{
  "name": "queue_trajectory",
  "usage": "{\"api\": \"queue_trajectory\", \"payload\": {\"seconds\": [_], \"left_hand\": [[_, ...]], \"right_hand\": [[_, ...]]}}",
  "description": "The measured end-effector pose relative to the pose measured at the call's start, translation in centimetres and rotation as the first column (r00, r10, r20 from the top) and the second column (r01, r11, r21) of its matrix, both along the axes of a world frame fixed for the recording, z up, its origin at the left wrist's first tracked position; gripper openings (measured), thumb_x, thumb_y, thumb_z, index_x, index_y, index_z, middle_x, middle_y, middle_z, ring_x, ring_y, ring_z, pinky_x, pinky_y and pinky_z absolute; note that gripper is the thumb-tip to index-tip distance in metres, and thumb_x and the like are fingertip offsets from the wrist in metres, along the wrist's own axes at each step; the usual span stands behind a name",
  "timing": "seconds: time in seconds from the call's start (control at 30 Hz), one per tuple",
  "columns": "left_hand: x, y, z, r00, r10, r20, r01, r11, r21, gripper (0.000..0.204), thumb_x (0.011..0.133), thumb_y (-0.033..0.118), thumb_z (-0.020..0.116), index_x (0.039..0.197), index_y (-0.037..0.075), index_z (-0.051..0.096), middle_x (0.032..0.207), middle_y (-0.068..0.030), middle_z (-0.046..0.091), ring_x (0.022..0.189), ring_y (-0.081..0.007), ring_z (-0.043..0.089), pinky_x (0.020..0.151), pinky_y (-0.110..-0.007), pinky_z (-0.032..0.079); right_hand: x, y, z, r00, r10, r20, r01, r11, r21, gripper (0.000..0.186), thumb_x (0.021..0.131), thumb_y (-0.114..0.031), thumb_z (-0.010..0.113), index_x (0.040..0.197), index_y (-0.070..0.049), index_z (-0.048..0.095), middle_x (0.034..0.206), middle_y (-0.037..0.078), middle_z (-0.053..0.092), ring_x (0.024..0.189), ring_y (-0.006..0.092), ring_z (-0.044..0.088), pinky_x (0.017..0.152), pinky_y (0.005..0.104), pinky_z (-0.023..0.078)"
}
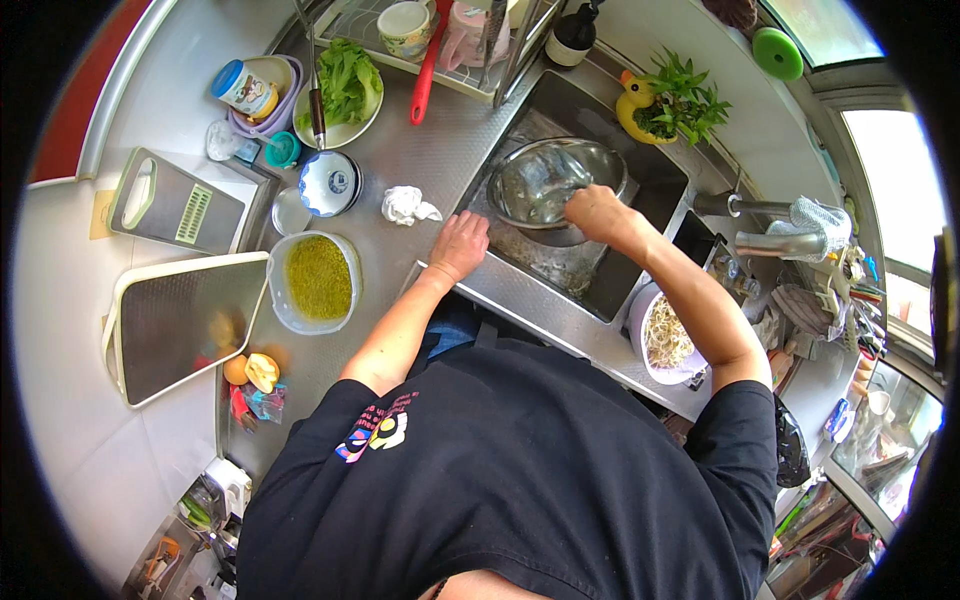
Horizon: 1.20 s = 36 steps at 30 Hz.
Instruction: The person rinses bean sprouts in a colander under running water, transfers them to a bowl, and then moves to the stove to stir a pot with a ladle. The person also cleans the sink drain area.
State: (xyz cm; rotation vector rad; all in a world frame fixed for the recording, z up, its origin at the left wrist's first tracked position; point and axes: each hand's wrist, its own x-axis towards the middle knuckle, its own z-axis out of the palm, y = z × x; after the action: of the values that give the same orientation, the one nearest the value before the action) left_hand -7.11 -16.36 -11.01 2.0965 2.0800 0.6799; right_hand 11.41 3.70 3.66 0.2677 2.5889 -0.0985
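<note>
my count, kind by kind

i count two hands of my own, one left hand (462, 243) and one right hand (592, 213). i count one large sink basin (555, 270), one steel bowl (510, 206), one clear tub (352, 265) and one lilac bowl (637, 332); the small green beans (320, 278) and pale sprouts (667, 335) are too many for me to number. of white plates (350, 132) i see one. the blue-and-white bowls (328, 182) nest so closely that i cannot give their count. then i have one crumpled white wad (404, 205), one grater (168, 205), one tray (170, 332), two pieces of orange-tan produce (262, 373), one blue-lidded can (249, 93), one red utensil (427, 80), one duck-shaped planter (638, 108) and one dark bottle (571, 40).
</note>
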Motion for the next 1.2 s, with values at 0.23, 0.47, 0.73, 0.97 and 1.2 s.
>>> {"api": "queue_trajectory", "payload": {"seconds": [0.23, 0.47, 0.73, 0.97, 1.2], "left_hand": [[0.3, -0.2, -0.5, 1.0, -0.005, 0.014, 0.005, 1.0, -0.004, 0.011, 0.081, 0.015, 0.064, 0.09, 0.008, 0.06, 0.09, -0.0084, 0.063, 0.094, -0.0266, 0.059, 0.081, -0.039, 0.047], [0.2, -0.3, -0.3, 0.993, -0.03, 0.113, 0.024, 0.998, 0.053, 0.011, 0.081, 0.011, 0.063, 0.092, 0.006, 0.062, 0.094, -0.0099, 0.064, 0.096, -0.0281, 0.06, 0.083, -0.04, 0.05], [-4.2, 6.8, 0.9, 0.975, 0.158, 0.155, -0.184, 0.968, 0.169, 0.039, 0.087, 0.012, 0.065, 0.125, 0.003, 0.059, 0.135, -0.0162, 0.052, 0.123, -0.0363, 0.05, 0.107, -0.048, 0.039], [-3.2, 7.8, -0.4, 0.993, 0.113, 0.044, -0.118, 0.986, 0.121, 0.053, 0.087, 0.01, 0.066, 0.136, -0.002, 0.051, 0.148, -0.0215, 0.043, 0.14, -0.0393, 0.038, 0.117, -0.049, 0.031], [1.8, 1.0, 0.2, 0.894, -0.006, 0.448, -0.019, 0.999, 0.051, 0.015, 0.087, 0.004, 0.064, 0.101, 0.0, 0.067, 0.113, -0.0144, 0.063, 0.11, -0.0331, 0.059, 0.096, -0.042, 0.048]], "right_hand": [[-3.4, 4.2, 2.0, 0.992, -0.094, 0.08, 0.088, 0.993, 0.072, 0.015, 0.077, -0.007, 0.066, 0.089, -0.004, 0.076, 0.094, 0.019, 0.073, 0.089, 0.0346, 0.073, 0.072, 0.0424, 0.06], [-3.9, 3.6, 2.0, 0.98, -0.197, 0.019, 0.193, 0.971, 0.139, 0.015, 0.076, -0.007, 0.065, 0.087, -0.006, 0.076, 0.092, 0.017, 0.073, 0.087, 0.0345, 0.072, 0.074, 0.0438, 0.059], [2.6, -1.8, 2.3, 0.987, -0.162, 0.006, 0.161, 0.987, 0.028, 0.01, 0.076, -0.004, 0.066, 0.079, -0.004, 0.075, 0.084, 0.017, 0.073, 0.079, 0.0329, 0.073, 0.064, 0.0414, 0.06], [9.2, -6.6, 2.9, 0.985, -0.146, -0.094, 0.15, 0.988, 0.042, 0.008, 0.073, -0.005, 0.065, 0.074, -0.005, 0.073, 0.071, 0.016, 0.069, 0.069, 0.0316, 0.071, 0.065, 0.0404, 0.058], [13.5, -10.7, 2.7, 0.937, -0.281, -0.208, 0.265, 0.959, -0.1, 0.004, 0.079, -0.007, 0.061, 0.082, -0.006, 0.063, 0.076, 0.01, 0.065, 0.082, 0.0278, 0.065, 0.083, 0.0393, 0.05]]}}
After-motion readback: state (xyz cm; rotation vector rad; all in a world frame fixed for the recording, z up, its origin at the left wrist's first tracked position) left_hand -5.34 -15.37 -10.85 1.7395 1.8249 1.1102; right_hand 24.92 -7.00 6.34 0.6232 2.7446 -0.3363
